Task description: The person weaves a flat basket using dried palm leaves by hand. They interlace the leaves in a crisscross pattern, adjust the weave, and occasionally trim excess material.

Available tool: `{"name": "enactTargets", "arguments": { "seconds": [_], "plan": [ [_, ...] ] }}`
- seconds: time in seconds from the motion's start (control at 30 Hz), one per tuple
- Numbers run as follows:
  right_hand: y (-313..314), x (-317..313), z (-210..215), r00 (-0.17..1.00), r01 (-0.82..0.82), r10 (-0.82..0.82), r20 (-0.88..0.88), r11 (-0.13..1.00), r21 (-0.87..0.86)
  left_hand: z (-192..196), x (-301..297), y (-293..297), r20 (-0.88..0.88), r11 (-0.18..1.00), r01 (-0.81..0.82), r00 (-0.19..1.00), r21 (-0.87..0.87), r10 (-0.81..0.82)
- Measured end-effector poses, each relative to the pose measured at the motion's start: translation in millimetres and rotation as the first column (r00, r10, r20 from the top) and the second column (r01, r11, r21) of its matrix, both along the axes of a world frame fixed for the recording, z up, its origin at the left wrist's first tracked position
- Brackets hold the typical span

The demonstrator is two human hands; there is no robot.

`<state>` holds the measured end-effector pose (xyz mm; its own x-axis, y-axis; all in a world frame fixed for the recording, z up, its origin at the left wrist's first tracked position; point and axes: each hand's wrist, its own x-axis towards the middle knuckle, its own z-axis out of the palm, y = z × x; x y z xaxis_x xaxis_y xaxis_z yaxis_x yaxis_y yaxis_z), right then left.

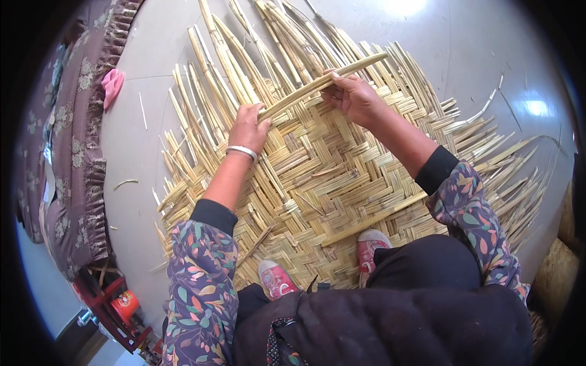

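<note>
Between my two hands stretches a pale split reed strip (299, 93), slanting up to the right across the far part of a woven reed mat (348, 158). My left hand (249, 129), with a white bangle at the wrist, grips the strip's lower left end. Farther right, my right hand (355, 99) pinches it between thumb and fingers, and the free end juts out beyond. Long unwoven reeds (293, 46) fan out from the mat's far edge, just past my hands. A separate flat strip (375, 219) lies across the mat nearer my feet.
My red shoes (278, 282) stand on the mat. To the left hangs a purple flowered cover (70, 122) with a ruffled edge, and a pink cloth (112, 87) lies against it. Loose reed ends (506, 177) spread over the grey floor (152, 55) at right.
</note>
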<state>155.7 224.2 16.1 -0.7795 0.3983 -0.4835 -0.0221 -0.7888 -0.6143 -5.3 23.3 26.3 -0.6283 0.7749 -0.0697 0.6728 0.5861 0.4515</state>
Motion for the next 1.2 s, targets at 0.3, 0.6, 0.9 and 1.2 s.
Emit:
{"name": "enactTargets", "arguments": {
  "seconds": [0.3,0.6,0.9,1.2],
  "plan": [
    [24,-25,14,0.987,-0.157,0.155,-0.048,0.987,-0.045,16,-17,27,0.262,0.975,-0.099,0.953,-0.201,0.151],
    [16,-116,11,0.946,-0.321,0.301,0.117,0.918,0.232,-1,2,13,0.034,0.933,-0.353,0.936,0.077,0.351],
    [8,-173,6,0.645,-0.743,0.269,0.715,0.002,0.670,4,2,12,0.206,0.857,-0.493,0.863,0.149,0.461],
    [6,-182,-12,0.693,-0.702,0.350,0.630,0.126,0.701,-3,-3,6,0.374,0.797,-0.571,0.795,0.195,0.478]
  ]
}}
